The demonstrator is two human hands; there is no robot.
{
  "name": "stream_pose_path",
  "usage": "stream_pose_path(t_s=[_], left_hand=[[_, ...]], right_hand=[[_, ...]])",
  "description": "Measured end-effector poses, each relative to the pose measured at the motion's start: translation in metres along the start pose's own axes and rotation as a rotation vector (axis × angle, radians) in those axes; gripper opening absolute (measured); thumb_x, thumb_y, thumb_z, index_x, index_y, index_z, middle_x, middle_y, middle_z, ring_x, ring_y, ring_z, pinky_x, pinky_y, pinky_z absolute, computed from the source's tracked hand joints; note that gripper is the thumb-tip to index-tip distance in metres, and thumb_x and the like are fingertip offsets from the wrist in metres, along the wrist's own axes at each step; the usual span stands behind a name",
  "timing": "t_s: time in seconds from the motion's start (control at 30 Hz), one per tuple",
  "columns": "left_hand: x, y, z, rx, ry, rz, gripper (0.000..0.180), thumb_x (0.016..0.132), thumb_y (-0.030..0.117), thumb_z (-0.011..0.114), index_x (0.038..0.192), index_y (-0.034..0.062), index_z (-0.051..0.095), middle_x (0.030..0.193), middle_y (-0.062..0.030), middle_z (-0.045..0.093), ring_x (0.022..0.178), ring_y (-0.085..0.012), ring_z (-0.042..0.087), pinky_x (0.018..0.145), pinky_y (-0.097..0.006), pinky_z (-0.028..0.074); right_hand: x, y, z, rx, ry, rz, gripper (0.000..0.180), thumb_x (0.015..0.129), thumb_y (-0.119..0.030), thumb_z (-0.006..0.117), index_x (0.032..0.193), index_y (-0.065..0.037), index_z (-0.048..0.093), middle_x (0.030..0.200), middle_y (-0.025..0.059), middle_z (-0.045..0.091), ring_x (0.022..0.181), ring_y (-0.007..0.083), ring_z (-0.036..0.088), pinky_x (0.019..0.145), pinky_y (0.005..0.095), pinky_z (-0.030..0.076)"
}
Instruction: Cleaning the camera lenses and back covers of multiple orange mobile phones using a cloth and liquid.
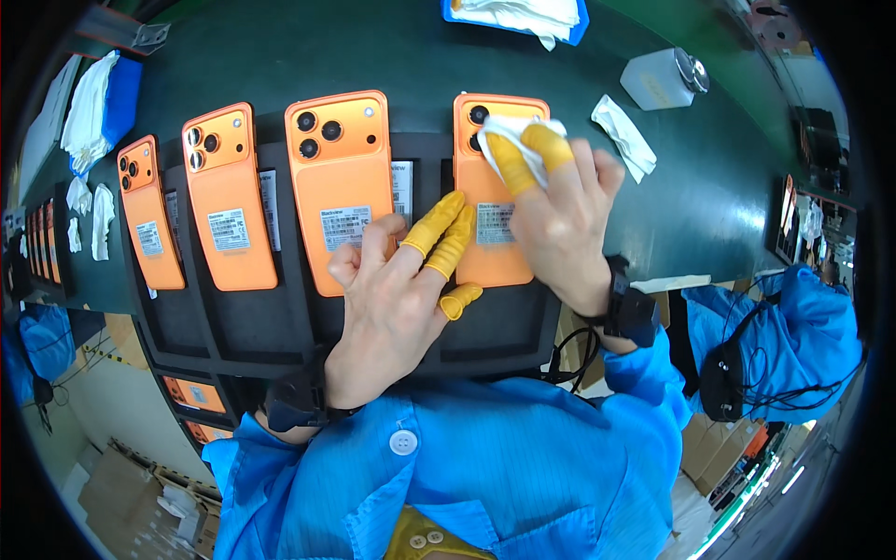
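Observation:
An orange smartphone [494, 254] with a white label lies back up on the right part of a black foam tray [303, 347]. My left hand [397, 289], yellow cots on thumb and two fingers, grips this phone at its left edge and lower corner. A folded white cloth [492, 125] is pinched in my right hand [563, 210], under two yellow-cotted fingers. The cloth presses on the phone's camera area and hides part of the lenses. Left of it, three more orange phones, the nearest one [322, 187] among them, rest tilted in the tray's slots.
A blue bin [579, 26] of white cloths stands at the far edge, another blue bin [121, 98] at far left. A clear bottle with a metal top [661, 79] and a loose white cloth [623, 138] lie right. Co-workers in blue are at both sides.

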State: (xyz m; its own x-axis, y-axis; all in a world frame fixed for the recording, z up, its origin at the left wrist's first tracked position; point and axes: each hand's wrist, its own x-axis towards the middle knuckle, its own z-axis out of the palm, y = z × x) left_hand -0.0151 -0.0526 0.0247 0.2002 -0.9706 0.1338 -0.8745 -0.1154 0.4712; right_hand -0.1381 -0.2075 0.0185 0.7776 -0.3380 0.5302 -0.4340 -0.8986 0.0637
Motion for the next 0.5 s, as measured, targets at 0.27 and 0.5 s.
stream_pose_path(t_s=[0.27, 0.5], left_hand=[[-0.001, 0.001, 0.001, -0.01, -0.013, -0.012, 0.066, 0.062, 0.032, 0.084, 0.122, 0.0111, 0.064, 0.128, 0.0002, 0.057, 0.108, -0.0232, 0.046, 0.088, -0.037, 0.027], [-0.002, 0.001, -0.002, 0.023, -0.021, -0.004, 0.067, 0.063, 0.033, 0.083, 0.123, 0.0111, 0.064, 0.127, 0.0003, 0.057, 0.107, -0.0236, 0.045, 0.089, -0.038, 0.027]], right_hand=[[-0.013, 0.008, 0.002, -0.083, 0.043, 0.095, 0.032, 0.068, -0.007, 0.067, 0.1, -0.006, 0.073, 0.104, 0.0072, 0.061, 0.089, 0.0208, 0.054, 0.081, 0.036, 0.032], [-0.026, 0.018, 0.0, -0.029, 0.1, 0.266, 0.037, 0.067, 0.001, 0.07, 0.103, -0.008, 0.073, 0.101, 0.0073, 0.062, 0.085, 0.0208, 0.052, 0.081, 0.0366, 0.031]])
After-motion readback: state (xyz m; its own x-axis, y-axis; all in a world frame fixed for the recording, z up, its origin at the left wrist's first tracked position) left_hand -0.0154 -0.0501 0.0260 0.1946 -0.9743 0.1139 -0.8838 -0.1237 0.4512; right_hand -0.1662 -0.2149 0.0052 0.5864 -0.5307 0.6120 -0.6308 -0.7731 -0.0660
